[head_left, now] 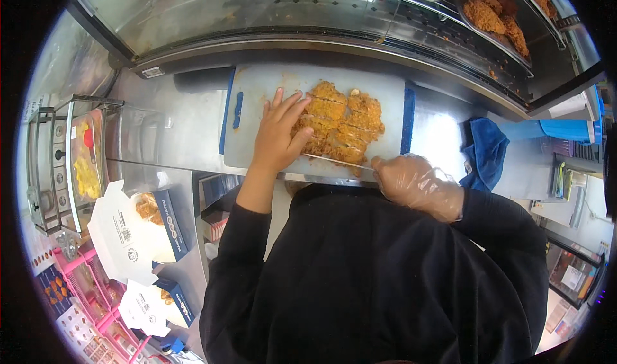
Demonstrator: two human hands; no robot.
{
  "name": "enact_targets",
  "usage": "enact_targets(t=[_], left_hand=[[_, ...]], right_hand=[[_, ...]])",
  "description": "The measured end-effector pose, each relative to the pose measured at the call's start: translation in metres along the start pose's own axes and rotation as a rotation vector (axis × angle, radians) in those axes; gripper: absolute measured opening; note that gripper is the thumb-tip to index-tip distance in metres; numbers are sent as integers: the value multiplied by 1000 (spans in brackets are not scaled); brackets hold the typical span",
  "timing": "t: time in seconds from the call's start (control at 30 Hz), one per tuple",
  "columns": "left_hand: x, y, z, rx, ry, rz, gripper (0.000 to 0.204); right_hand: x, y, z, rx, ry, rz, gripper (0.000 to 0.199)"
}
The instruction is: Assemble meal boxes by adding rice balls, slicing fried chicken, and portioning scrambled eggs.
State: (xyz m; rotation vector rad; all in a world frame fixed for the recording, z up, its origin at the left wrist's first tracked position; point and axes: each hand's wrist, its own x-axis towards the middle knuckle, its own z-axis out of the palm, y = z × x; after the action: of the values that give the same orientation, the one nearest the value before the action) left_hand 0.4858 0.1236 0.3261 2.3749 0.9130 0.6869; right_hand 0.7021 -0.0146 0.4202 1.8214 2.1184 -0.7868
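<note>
The left hand (277, 133) is bare, with its fingers a bit spread and the thumb held apart from them. It is not wrapped around anything. The thumb and the pointing finger touch the left side of the crispy fried meat (333, 112), so the meat lies just to the right of those fingers. The left hand is the nearer one.

The right hand (414, 183) wears a clear glove and is closed around the end of a knife (340, 163). The meat is up and to the left of those fingers. The thin blade goes left from them, across the near end of the meat, and ends close to the left thumb. I can't tell how deep it sits.

The meat is in two rows, side by side. Each row is longer going away from the body. The cut lines go mostly side to side, about the same way as the blade.

Under it all is a white board (257, 84) with blue ends. Right of the gloved fingers is a blue cloth (486, 149). Far to the left and below the bare fingers are two open boxes (175, 226) with food in them. Far up and right, more fried pieces (488, 17) sit behind glass.
</note>
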Motion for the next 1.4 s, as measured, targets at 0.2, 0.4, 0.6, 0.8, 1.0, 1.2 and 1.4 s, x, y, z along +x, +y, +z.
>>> enact_targets(t=[0.2,0.4,0.6,0.8,1.0,1.2,1.4], left_hand=[[13,17,-27,-17,119,51,52],[15,4,-4,79,21,70,50],[15,-2,4,30,-3,49,51],[16,-3,3,99,-45,67,48],[23,-16,4,144,-14,36,46],[21,-11,-1,114,-28,20,42],[20,5,-20,79,217,62,40]], right_hand=[[-11,-4,-21,13,42,14,18],[-2,8,11,12,169,3,16],[4,4,8,-25,101,21,14],[15,10,27,-11,113,34,17],[27,12,18,17,110,43,19],[22,5,32,23,233,97,24],[10,14,11,11,338,-81,16]])
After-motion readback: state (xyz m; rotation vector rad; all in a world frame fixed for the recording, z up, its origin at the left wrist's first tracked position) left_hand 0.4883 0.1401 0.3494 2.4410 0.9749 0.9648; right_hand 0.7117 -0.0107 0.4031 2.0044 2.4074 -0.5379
